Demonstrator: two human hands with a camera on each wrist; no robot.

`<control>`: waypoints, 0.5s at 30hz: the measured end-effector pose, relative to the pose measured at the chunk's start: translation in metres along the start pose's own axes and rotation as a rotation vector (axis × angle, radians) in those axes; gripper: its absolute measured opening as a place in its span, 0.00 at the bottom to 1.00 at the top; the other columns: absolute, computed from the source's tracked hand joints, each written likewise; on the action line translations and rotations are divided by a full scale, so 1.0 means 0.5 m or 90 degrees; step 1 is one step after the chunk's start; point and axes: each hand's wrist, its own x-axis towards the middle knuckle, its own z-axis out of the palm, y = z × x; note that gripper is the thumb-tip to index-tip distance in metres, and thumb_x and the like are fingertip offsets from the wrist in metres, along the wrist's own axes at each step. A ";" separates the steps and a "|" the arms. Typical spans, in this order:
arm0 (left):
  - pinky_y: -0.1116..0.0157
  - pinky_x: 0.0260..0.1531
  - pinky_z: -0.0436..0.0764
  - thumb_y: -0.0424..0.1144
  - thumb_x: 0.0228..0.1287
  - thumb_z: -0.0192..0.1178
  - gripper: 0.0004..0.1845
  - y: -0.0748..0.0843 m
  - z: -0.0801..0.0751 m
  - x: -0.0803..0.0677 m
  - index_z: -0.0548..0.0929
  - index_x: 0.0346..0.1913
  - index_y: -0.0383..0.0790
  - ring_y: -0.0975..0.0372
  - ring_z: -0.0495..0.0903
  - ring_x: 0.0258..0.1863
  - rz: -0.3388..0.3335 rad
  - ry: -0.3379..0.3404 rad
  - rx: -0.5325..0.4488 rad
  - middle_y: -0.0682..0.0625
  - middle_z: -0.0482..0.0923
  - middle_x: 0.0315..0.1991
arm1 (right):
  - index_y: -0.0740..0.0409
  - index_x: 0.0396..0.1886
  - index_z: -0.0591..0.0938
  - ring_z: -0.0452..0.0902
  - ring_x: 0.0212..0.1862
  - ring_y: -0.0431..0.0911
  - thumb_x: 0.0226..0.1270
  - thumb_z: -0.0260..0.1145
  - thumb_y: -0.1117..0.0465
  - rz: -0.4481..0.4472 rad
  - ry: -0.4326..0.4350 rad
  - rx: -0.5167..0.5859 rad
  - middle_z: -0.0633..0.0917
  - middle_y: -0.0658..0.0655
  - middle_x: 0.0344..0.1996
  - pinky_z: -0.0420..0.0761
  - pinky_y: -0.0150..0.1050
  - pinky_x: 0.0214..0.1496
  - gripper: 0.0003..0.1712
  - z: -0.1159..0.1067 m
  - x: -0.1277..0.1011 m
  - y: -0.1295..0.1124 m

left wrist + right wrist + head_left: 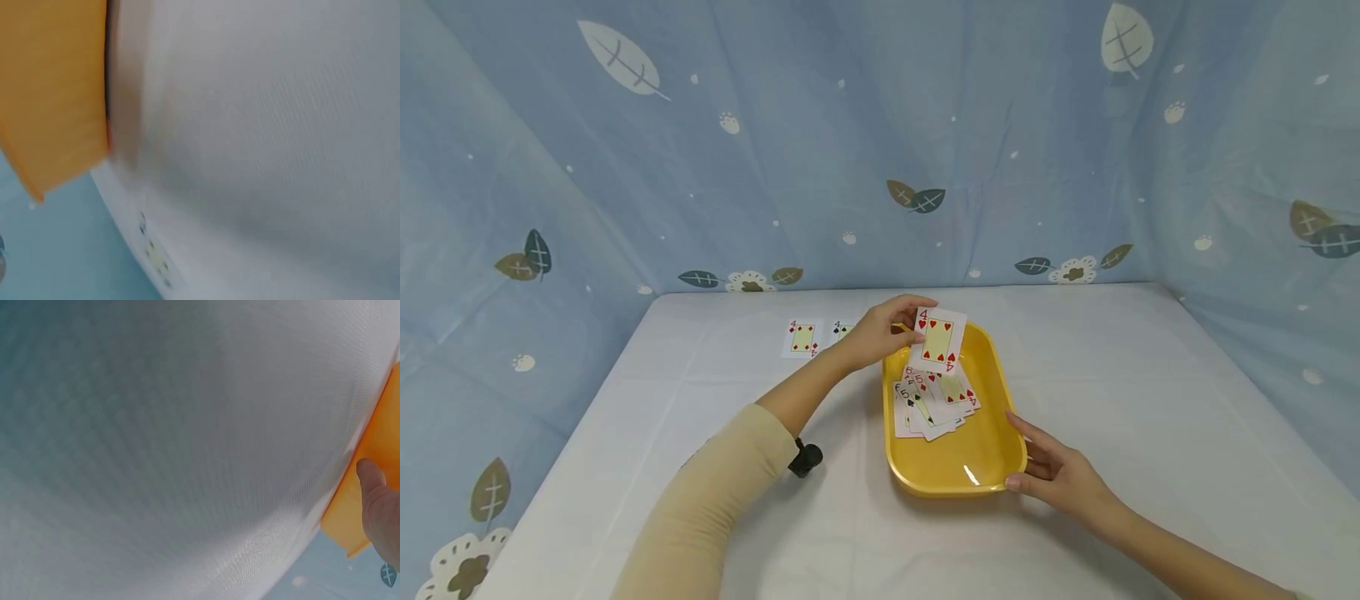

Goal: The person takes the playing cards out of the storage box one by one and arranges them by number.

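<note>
Yellow tray (1009, 398) steadied by right hand (1060, 471), fingers straight; left hand (880, 332) pinching four of hearts (938, 340); two fours (802, 338) laid out, pile (931, 402) left.

A yellow tray (1000, 392) is seen on a white surface (1150, 400). White cards (931, 404) with red and black pips are fanned inside it. A white card (938, 340) printed with red hearts and a pale yellow centre panel is held above the tray. Two more white cards (802, 338) with yellow centre panels are laid on the surface. A beige sleeve (715, 492) is worn on the left arm. A light blue curtain (850, 125) is patterned with white, brown and dark teal leaves, white flowers and small white dots.
</note>
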 end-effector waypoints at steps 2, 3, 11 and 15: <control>0.66 0.43 0.77 0.33 0.62 0.62 0.26 -0.001 -0.013 -0.004 0.72 0.63 0.46 0.60 0.78 0.42 -0.001 0.013 0.009 0.48 0.77 0.44 | 0.64 0.72 0.57 0.79 0.52 0.56 0.59 0.69 0.63 -0.002 -0.002 0.001 0.67 0.81 0.59 0.81 0.37 0.46 0.45 -0.001 0.000 0.000; 0.66 0.42 0.77 0.33 0.62 0.62 0.26 -0.002 -0.019 -0.006 0.72 0.63 0.46 0.60 0.78 0.42 -0.001 0.017 0.014 0.48 0.77 0.44 | 0.64 0.72 0.57 0.79 0.52 0.57 0.59 0.69 0.63 -0.001 -0.001 0.000 0.67 0.81 0.59 0.81 0.37 0.46 0.45 -0.001 -0.001 0.000; 0.65 0.37 0.77 0.32 0.62 0.62 0.26 -0.021 -0.066 -0.030 0.71 0.64 0.45 0.59 0.78 0.41 -0.006 0.043 0.040 0.46 0.76 0.44 | 0.63 0.72 0.57 0.78 0.53 0.58 0.58 0.70 0.63 0.017 0.009 -0.003 0.67 0.80 0.60 0.81 0.37 0.46 0.45 -0.001 -0.001 -0.003; 0.65 0.37 0.77 0.31 0.62 0.61 0.27 -0.028 -0.089 -0.049 0.71 0.64 0.47 0.57 0.77 0.42 -0.033 0.061 0.048 0.46 0.76 0.46 | 0.64 0.72 0.57 0.78 0.53 0.58 0.58 0.70 0.63 0.015 0.006 0.008 0.67 0.80 0.60 0.81 0.37 0.47 0.46 0.000 0.000 -0.001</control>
